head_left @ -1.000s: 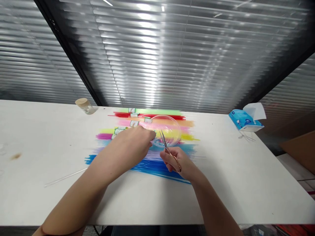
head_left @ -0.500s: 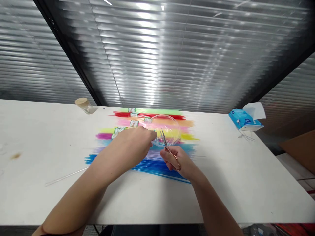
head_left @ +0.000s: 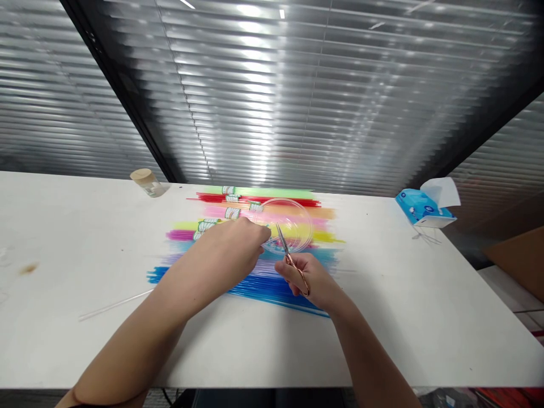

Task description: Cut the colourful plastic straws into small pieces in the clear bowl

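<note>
Rose-gold scissors are in my right hand, with their blades together and pointing up over a clear round bowl. Small bits lie in the bottom of the bowl. My left hand is closed at the bowl's left edge, its fingertips pinched near the blades. A clear straw runs along the table and passes under my left forearm; what my left fingers pinch is too small to make out. Bundles of coloured sticks, among them blue and red, lie beneath the bowl and hands.
On the white table, a jar with a wooden lid stands at the back left. A blue tissue pack lies at the right. A cardboard box is beyond the right edge, and blinds hang behind.
The scissor blades have closed from slightly apart. My hands have hardly moved.
</note>
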`<state>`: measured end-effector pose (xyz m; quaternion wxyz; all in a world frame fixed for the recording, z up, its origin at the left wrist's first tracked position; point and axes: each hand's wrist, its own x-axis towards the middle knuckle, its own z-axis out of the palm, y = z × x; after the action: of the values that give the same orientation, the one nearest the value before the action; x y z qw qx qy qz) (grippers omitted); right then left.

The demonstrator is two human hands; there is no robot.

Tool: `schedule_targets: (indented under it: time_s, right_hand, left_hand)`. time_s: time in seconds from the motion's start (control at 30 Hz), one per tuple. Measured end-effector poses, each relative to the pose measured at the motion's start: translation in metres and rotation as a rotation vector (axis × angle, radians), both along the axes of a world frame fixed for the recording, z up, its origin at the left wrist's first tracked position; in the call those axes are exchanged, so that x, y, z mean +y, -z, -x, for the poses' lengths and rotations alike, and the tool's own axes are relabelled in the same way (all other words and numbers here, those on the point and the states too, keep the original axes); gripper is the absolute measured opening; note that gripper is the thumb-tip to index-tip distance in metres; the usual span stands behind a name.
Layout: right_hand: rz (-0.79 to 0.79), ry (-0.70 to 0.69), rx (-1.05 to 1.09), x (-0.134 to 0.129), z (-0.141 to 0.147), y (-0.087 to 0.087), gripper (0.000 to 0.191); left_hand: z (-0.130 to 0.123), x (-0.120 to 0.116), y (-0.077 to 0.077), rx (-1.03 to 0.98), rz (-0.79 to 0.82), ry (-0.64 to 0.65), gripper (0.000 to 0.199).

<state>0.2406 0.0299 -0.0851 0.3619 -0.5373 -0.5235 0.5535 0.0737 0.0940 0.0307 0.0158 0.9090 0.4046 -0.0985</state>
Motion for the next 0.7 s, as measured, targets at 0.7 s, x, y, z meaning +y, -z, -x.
schedule_targets:
  time_s: [0.7]
  right_hand:
    - [-0.012, -0.050, 0.026, -0.0026, 0.0002, -0.0011, 0.061]
  left_hand:
    - [-0.0002, 0.0005, 0.0055, -0.036, -0.026, 0.052, 0.017]
